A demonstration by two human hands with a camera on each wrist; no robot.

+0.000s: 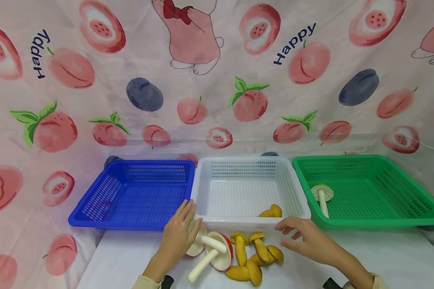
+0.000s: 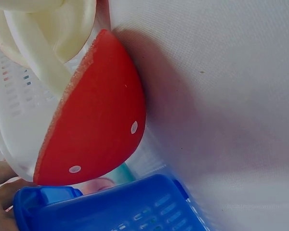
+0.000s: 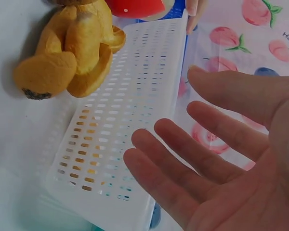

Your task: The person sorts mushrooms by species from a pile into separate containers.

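My left hand (image 1: 179, 233) is over the meeting corners of the blue and white baskets, fingers extended and holding nothing. Beneath and beside it lie toy mushrooms with pale stems; one red cap (image 2: 98, 115) with white dots fills the middle of the left wrist view. Several yellow-brown toy mushrooms (image 1: 240, 251) lie in a cluster between the hands, in front of the white basket (image 1: 246, 220). Near that basket's front right corner hovers my right hand (image 1: 305, 239), its fingers spread and loosely bent in the right wrist view, palm bare.
One yellow-brown mushroom (image 1: 273, 211) lies inside the white basket. To the left stands a blue basket (image 1: 130, 227). The green basket (image 1: 383, 222) on the right holds a white-stemmed mushroom (image 1: 322, 196). Behind all three hangs a fruit-print cloth (image 1: 238, 148).
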